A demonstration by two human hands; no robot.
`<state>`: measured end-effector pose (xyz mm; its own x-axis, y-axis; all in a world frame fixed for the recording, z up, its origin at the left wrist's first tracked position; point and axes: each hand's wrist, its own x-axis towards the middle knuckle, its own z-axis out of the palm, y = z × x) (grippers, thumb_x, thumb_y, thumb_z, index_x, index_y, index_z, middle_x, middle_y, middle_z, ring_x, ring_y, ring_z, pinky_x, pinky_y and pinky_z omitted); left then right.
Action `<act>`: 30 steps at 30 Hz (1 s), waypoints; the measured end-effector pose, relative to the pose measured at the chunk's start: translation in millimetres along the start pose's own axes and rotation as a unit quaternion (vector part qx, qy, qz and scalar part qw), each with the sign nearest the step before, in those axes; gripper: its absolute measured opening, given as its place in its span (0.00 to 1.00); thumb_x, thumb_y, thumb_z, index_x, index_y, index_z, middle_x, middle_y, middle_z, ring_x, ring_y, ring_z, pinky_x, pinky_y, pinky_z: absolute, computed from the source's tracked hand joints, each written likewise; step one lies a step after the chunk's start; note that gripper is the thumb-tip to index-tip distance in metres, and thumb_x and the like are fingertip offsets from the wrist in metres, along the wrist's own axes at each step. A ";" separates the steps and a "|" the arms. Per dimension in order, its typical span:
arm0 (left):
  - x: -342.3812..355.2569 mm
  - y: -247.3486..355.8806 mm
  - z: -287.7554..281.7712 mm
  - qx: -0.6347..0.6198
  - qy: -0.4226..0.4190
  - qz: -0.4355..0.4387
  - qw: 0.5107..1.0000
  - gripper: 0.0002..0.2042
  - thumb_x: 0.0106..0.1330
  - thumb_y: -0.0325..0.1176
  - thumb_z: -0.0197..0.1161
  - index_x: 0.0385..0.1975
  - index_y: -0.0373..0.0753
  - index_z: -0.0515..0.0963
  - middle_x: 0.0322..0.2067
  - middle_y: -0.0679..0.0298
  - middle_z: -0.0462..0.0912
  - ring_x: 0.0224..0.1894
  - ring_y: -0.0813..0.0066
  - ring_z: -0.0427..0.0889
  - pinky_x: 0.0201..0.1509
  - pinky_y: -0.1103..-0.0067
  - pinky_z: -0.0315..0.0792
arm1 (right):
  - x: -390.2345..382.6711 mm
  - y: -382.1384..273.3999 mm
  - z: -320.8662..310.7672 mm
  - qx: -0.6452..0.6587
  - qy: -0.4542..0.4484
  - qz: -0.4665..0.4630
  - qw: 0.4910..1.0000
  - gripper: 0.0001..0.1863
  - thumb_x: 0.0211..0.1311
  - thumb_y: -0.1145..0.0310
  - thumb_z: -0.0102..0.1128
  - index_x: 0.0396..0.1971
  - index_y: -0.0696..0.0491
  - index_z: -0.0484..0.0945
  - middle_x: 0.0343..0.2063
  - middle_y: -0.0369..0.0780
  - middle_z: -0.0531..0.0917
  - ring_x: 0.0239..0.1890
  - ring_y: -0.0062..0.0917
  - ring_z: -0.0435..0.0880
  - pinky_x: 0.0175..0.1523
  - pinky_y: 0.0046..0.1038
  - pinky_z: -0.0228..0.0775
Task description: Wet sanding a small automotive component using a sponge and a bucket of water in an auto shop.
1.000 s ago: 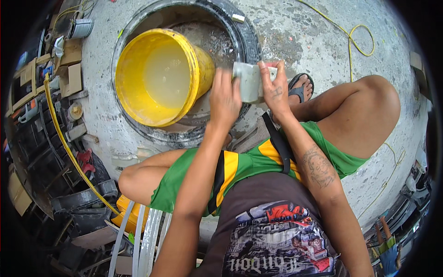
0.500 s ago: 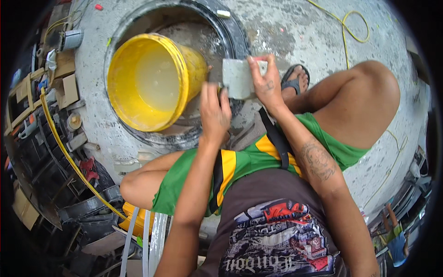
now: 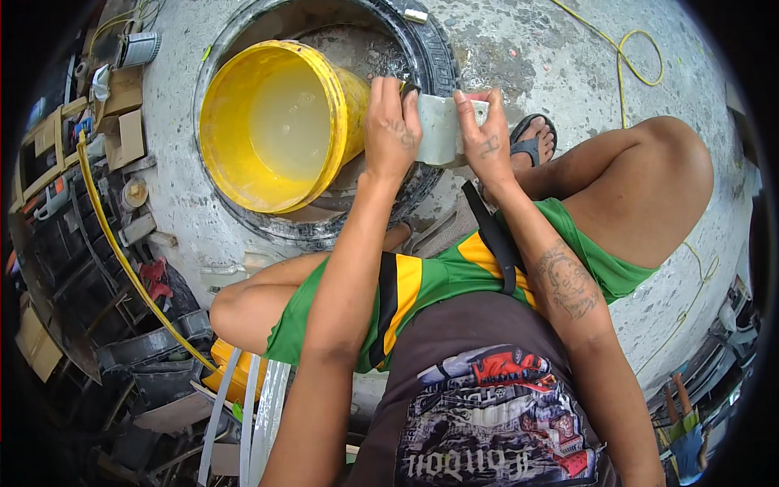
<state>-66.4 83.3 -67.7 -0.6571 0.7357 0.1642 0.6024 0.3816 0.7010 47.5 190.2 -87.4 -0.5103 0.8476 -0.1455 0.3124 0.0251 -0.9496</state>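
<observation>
Between my hands is a flat, pale grey-green block [image 3: 439, 130], smooth and wet-looking. My right hand [image 3: 487, 142] grips its right end, thumb on the near face and fingers behind. My left hand [image 3: 392, 130] is closed at its left end, over a small dark piece [image 3: 410, 88] with a bit of yellow by the fingertips; most of that piece is hidden. To the left of my left hand, a yellow bucket [image 3: 349, 105] holds cloudy water with some bubbles. It sits inside a black tyre [image 3: 442, 65] on the floor.
A small whitish block [image 3: 415, 15] lies on the tyre's far rim. A yellow cord [image 3: 623, 73] loops over the concrete floor at far right. Cardboard boxes [image 3: 126, 140], a yellow strip [image 3: 122, 252] and dark clutter crowd the left. Another person [image 3: 688, 442] is at lower right.
My left hand has moved up and right, from beside the bucket against the block's left end. The view has shifted slightly. My right hand keeps its grip on the block.
</observation>
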 end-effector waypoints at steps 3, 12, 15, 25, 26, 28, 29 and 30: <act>-31.5 0.3 -2.4 0.007 0.029 0.001 1.000 0.07 0.70 0.24 0.59 0.44 0.29 0.71 0.40 0.41 0.73 0.45 0.35 0.75 0.49 0.56 0.71 | -0.8 -3.5 -0.1 0.000 0.000 0.013 1.000 0.20 0.73 0.57 0.63 0.41 0.62 0.73 0.33 0.56 0.83 0.39 0.48 0.85 0.48 0.42 0.74; 4.6 -1.7 3.4 0.003 -0.008 -0.016 1.000 0.08 0.70 0.23 0.58 0.46 0.29 0.71 0.44 0.39 0.74 0.48 0.34 0.76 0.50 0.55 0.72 | -0.3 -2.4 1.3 -0.007 0.008 -0.008 1.000 0.20 0.73 0.56 0.63 0.41 0.62 0.73 0.31 0.55 0.83 0.36 0.49 0.85 0.46 0.43 0.74; -54.1 6.4 -5.9 -0.023 0.008 -0.030 0.999 0.10 0.71 0.24 0.58 0.48 0.29 0.73 0.44 0.40 0.75 0.48 0.34 0.77 0.50 0.56 0.72 | 0.3 6.2 -0.3 -0.026 0.019 -0.020 0.999 0.20 0.73 0.56 0.63 0.40 0.61 0.73 0.31 0.54 0.83 0.35 0.49 0.85 0.46 0.43 0.74; -29.1 3.5 2.5 -0.004 0.026 -0.021 0.999 0.07 0.70 0.24 0.57 0.43 0.29 0.70 0.42 0.40 0.73 0.44 0.34 0.75 0.48 0.54 0.71 | 0.8 4.7 -1.5 -0.034 0.020 -0.030 0.999 0.19 0.73 0.57 0.62 0.40 0.61 0.74 0.31 0.54 0.83 0.37 0.47 0.85 0.46 0.42 0.74; -51.1 7.2 -4.4 -0.016 0.015 -0.032 0.999 0.07 0.70 0.24 0.57 0.44 0.29 0.71 0.42 0.40 0.73 0.45 0.34 0.75 0.49 0.55 0.71 | 0.4 6.5 -0.2 -0.031 0.019 -0.041 0.998 0.19 0.73 0.57 0.62 0.41 0.61 0.73 0.32 0.54 0.83 0.37 0.47 0.85 0.47 0.42 0.74; -55.6 8.9 -4.6 -0.032 0.005 -0.045 0.998 0.07 0.70 0.24 0.57 0.44 0.29 0.71 0.43 0.40 0.73 0.46 0.34 0.75 0.49 0.55 0.71 | 3.9 4.7 -2.4 -0.027 0.021 -0.031 0.999 0.19 0.73 0.57 0.62 0.41 0.61 0.73 0.33 0.55 0.83 0.37 0.47 0.84 0.47 0.42 0.74; -45.5 7.6 -5.1 -0.002 0.013 -0.027 1.000 0.08 0.70 0.24 0.57 0.44 0.29 0.71 0.43 0.40 0.73 0.46 0.35 0.75 0.49 0.55 0.71 | 0.4 2.2 -0.5 -0.019 0.011 -0.018 1.000 0.19 0.73 0.57 0.62 0.42 0.61 0.73 0.33 0.55 0.83 0.37 0.47 0.84 0.47 0.42 0.74; -33.8 6.0 -4.1 0.027 0.021 -0.010 0.999 0.08 0.70 0.24 0.58 0.44 0.29 0.71 0.43 0.40 0.74 0.46 0.35 0.76 0.49 0.55 0.71 | -0.3 0.8 -0.8 -0.018 0.003 -0.017 1.000 0.19 0.73 0.57 0.62 0.42 0.61 0.73 0.33 0.55 0.83 0.37 0.47 0.84 0.47 0.42 0.74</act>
<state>-42.5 58.5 -66.2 -0.6873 0.7037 0.1801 0.6113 0.4265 0.6667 48.5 190.4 -87.8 -0.5161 0.8492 -0.1115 0.3238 0.0729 -0.9433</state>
